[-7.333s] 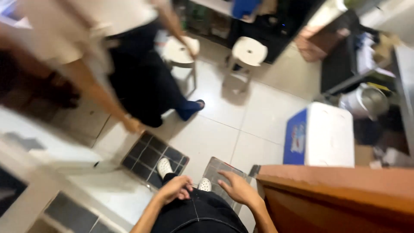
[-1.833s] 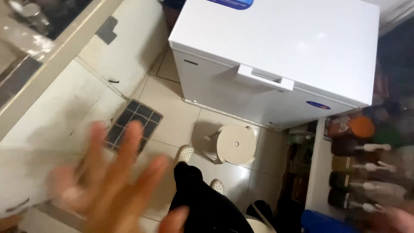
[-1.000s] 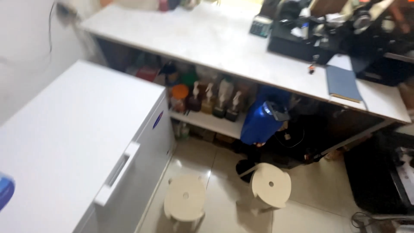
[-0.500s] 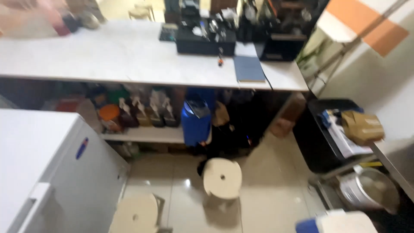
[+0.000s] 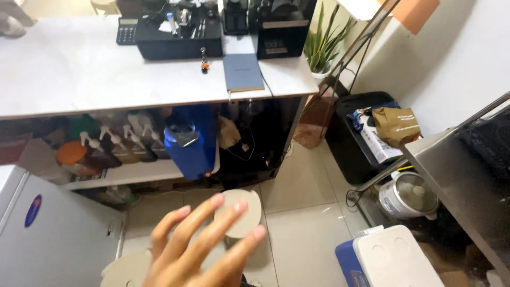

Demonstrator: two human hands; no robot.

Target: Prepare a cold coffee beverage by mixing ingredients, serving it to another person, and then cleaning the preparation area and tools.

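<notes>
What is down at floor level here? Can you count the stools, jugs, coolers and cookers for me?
Round cream plastic stools: 2
Big blue plastic water jug: 1
Blue cooler box with white lid: 1
Silver rice cooker with glass lid: 1
Total: 5

A long counter [image 5: 79, 79] runs across the top of the view. On it, toward its right end, a notebook [image 5: 243, 72] lies near the front edge, with a black tray of equipment [image 5: 178, 32] behind it and to the left. Under the counter, a shelf [image 5: 133, 172] carries pump bottles [image 5: 117, 143] on the left and a water jug [image 5: 188, 143] to their right. A round stool [image 5: 239, 212] stands on the floor in front of the jug. A raised hand [image 5: 196, 250] hovers before the stool. A cooler box [image 5: 393, 260] sits at lower right, a rice cooker [image 5: 409, 194] behind it.
</notes>
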